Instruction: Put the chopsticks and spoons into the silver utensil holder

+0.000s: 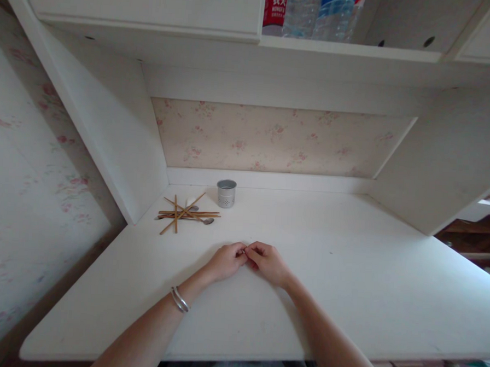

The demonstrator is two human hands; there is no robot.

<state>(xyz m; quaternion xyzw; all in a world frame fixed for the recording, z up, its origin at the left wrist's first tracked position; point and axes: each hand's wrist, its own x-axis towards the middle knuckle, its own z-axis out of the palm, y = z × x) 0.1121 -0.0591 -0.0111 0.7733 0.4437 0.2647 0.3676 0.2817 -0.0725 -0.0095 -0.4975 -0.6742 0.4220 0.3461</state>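
Note:
My left hand (228,260) and my right hand (267,263) meet at the fingertips over the middle of the white desk (346,287). Both have their fingers curled in and pinched together. Whatever lies between the fingertips, if anything, is too small or hidden to make out. Farther back on the left is a loose crisscross pile of wooden chopsticks (176,215), with metal spoons (208,221) among them. Just right of the pile a grey metal holder (226,194) with small holes in its side stands upright. Neither hand touches these things.
Above the desk an overhead shelf (350,48) holds plastic bottles (303,14). White side panels (104,116) close in the desk on the left and right. The desk's rounded front edge (96,357) runs close to my body.

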